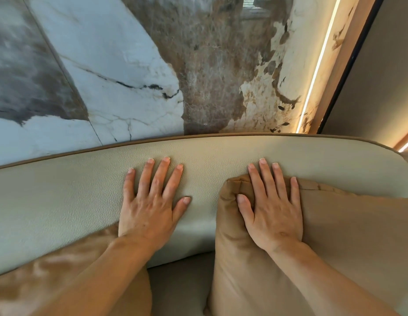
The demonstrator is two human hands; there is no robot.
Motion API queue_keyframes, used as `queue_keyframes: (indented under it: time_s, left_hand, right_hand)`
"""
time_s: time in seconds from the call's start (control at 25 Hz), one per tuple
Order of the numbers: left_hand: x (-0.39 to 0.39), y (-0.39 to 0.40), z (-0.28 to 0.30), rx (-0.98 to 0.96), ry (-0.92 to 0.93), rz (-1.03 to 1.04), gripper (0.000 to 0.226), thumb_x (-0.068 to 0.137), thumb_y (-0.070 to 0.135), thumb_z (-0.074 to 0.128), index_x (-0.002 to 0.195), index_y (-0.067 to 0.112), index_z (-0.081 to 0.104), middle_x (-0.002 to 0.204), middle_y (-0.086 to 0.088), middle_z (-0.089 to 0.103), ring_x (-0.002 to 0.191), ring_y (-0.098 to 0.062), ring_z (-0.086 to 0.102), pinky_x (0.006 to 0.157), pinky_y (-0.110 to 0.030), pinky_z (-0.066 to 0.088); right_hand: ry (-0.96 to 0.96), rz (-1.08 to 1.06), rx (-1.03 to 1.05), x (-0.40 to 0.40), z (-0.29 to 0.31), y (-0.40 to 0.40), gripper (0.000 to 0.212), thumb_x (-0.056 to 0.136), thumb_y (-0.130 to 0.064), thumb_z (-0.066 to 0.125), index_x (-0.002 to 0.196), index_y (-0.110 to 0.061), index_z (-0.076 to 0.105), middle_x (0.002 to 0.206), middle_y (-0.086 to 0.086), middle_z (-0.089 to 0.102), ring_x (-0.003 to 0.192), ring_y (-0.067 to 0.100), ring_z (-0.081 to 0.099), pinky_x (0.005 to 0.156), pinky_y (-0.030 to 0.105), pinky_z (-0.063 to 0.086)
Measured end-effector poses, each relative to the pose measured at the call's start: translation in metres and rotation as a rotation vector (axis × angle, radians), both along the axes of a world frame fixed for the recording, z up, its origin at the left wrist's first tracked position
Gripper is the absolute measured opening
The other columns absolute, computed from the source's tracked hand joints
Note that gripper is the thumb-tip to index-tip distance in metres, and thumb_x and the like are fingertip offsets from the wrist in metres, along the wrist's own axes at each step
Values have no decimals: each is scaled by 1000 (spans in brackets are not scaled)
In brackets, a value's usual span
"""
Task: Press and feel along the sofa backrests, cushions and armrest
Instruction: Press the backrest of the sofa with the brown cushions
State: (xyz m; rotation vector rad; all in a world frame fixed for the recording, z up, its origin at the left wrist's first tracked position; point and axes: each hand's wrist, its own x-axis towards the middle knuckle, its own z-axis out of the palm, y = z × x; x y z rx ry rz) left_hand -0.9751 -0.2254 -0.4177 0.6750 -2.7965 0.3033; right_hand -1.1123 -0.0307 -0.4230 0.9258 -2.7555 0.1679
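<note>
A beige leather sofa backrest (pixel 61 197) with brown piping along its top runs across the view. My left hand (pixel 152 201) lies flat on it, fingers spread, palm against the leather. My right hand (pixel 272 206) lies flat on the upper corner of a tan fabric cushion (pixel 346 236) that leans on the backrest; its fingertips reach past the cushion's edge onto the leather. A second tan cushion (pixel 50 277) with a glossy sheen sits at the lower left, partly under my left forearm. Neither hand grips anything.
A strip of the grey-beige seat (pixel 180 283) shows between the two cushions. Behind the sofa stands a marble wall (pixel 107 65) in white, grey and brown. A lit LED strip (pixel 316 69) and a wooden trim run up the right side.
</note>
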Motion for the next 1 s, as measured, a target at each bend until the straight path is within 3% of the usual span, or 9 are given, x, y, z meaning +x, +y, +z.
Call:
queue_keyframes:
  time_s: [0.12, 0.24, 0.48, 0.56, 0.72, 1.0]
  left_hand:
    - [14, 6, 18, 61, -38, 4, 67, 92, 60, 6, 151, 30, -4, 163, -2, 5, 149, -26, -1, 119, -49, -1]
    - [40, 19, 36, 99, -47, -1, 63, 90, 60, -8, 142, 34, -31, 157, 2, -25, 142, -21, -27, 115, -44, -16]
    - [113, 39, 89, 118, -24, 56, 60, 85, 57, -12, 134, 37, -41, 151, 5, -34, 139, -19, -33, 112, -43, -23]
    - [140, 41, 106, 96, -2, 74, 61, 88, 57, -5, 139, 36, -33, 155, 3, -27, 142, -20, -27, 116, -45, -18]
    - [206, 40, 154, 44, 21, 89, 64, 94, 54, 14, 151, 26, 6, 160, -6, 8, 147, -26, 3, 119, -53, 8]
    - [313, 19, 251, 24, 72, 111, 65, 94, 52, 22, 151, 19, 21, 159, -12, 21, 147, -33, 13, 118, -56, 8]
  right_hand:
    - [-54, -14, 24, 12, 13, 7, 73, 88, -66, -8, 153, -33, 0, 164, -5, 0, 149, 18, -5, 120, 49, 1]
    - [-15, -17, 64, 29, 32, 19, 72, 90, -63, -8, 153, -29, 3, 164, -2, 3, 149, 20, -4, 119, 49, -5]
    - [51, 31, -11, 84, 84, 32, 66, 95, -56, 8, 152, -23, 22, 162, 1, 15, 149, 22, 7, 117, 50, -4]
    - [91, 46, -29, 106, 104, 31, 65, 95, -54, 14, 150, -21, 27, 161, 2, 19, 148, 23, 14, 117, 50, 1]
    - [144, 71, -52, 154, 154, 31, 65, 94, -52, 23, 150, -20, 30, 158, 5, 28, 145, 26, 25, 115, 52, 7]
    - [145, 98, -60, 251, 249, 17, 69, 93, -57, 11, 153, -24, 13, 163, 0, 8, 149, 22, 6, 116, 51, -3]
